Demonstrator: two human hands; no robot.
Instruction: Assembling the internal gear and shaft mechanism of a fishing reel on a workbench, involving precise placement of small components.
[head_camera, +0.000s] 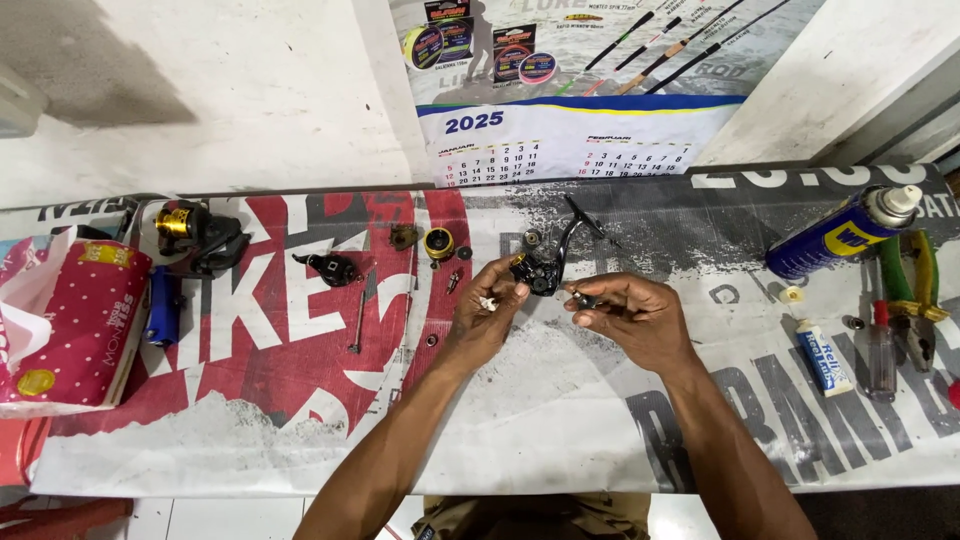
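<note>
Your left hand pinches a tiny white part between thumb and fingertips and touches the black metal fishing-reel body with its thin curved bail arm, which sits on the printed banner over the bench; it looks rigid, fairly heavy and probably greasy, so grip the solid body, not the arm. Your right hand, fingers curled together, seems to hold a small dark piece, mostly hidden.

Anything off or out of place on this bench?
Nothing spilled or broken. The blue spray can with yellow label lies on its side at the right, and small screws and metal reel parts lie scattered loose left of the black fishing reel body that the left hand holds.
</note>
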